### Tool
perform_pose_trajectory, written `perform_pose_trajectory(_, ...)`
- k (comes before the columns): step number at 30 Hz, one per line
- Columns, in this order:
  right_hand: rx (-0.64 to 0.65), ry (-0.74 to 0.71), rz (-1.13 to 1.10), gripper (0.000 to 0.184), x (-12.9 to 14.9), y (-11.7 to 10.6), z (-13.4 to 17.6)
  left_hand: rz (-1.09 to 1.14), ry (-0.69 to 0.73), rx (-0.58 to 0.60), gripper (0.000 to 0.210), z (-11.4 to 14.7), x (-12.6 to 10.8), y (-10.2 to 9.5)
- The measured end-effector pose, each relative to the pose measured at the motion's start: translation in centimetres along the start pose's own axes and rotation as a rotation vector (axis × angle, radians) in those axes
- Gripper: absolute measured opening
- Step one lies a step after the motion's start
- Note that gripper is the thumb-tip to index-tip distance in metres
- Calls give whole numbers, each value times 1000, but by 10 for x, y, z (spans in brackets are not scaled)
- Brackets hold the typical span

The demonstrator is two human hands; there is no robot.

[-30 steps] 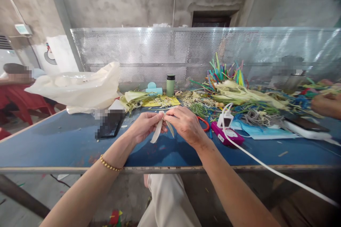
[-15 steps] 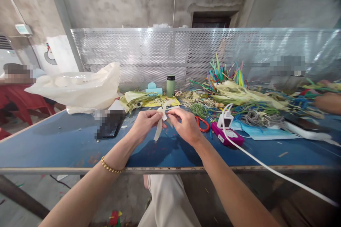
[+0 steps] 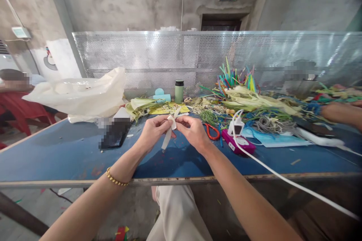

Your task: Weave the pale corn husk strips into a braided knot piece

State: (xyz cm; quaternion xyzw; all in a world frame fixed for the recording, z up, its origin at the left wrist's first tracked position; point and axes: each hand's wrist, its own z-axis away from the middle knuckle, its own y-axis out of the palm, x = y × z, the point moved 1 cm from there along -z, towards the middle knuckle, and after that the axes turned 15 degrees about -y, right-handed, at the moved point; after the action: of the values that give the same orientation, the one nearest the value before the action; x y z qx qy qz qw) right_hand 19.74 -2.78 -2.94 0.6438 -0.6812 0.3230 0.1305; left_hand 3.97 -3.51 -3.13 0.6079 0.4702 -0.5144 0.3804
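Between my hands is a pale, thin strip [image 3: 166, 141], perhaps corn husk, folded or crossed over itself. One end hangs down to the left, and a narrower end sticks up to the right. My left hand [image 3: 152, 131] pinches it at the crossing with thumb and forefinger. My right hand [image 3: 194, 132] is closed at the strip's right side, its fingertips against the fold; its lower fingers are partly hidden. Both hands are just above the blue table [image 3: 93, 162]. Red-handled scissors [image 3: 212, 131] lie right of my right hand.
A dark phone [image 3: 115, 133] and a large white plastic bag [image 3: 82, 94] are at left. Behind my hands stand a green bottle [image 3: 179, 92] and husks [image 3: 254, 99]. At right, a white cable [image 3: 271, 171] runs from a purple box [image 3: 237, 143]. A co-worker's arm [image 3: 342, 115] reaches in.
The strip's upper crossing looks narrower, with the right fingertips now closer against it. The co-worker's hand at far right has moved inward. The whole view has shifted slightly.
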Motion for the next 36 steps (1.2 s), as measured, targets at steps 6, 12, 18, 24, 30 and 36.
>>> perform_pose_trajectory(6, -18, -1, -46, 16, 1, 1, 1, 22, -23, -6, 29, 1, -3, 2)
perform_pose_trajectory(12, -10, -63, 105, 11, -2, 1, 2, -7, -90, -18, 18, -1, 1, 2)
perform_pose_trajectory(18, -60, -175, 370, 5, 2, -1, 3, -10, -80, -28, 19, -4, 2, -1)
perform_pose_trajectory(24, 25, -346, 813, 18, 23, 1, 1, 152, -27, -115, 18, -5, 0, -2)
perform_pose_trajectory(30, 22, -276, 639, 14, 17, 10, -2, 110, -1, -115, 17, -3, -7, 2)
perform_pose_trajectory(36, 1, -122, 346, 8, 13, -1, -16, 75, -95, -17, 27, -5, -10, -5)
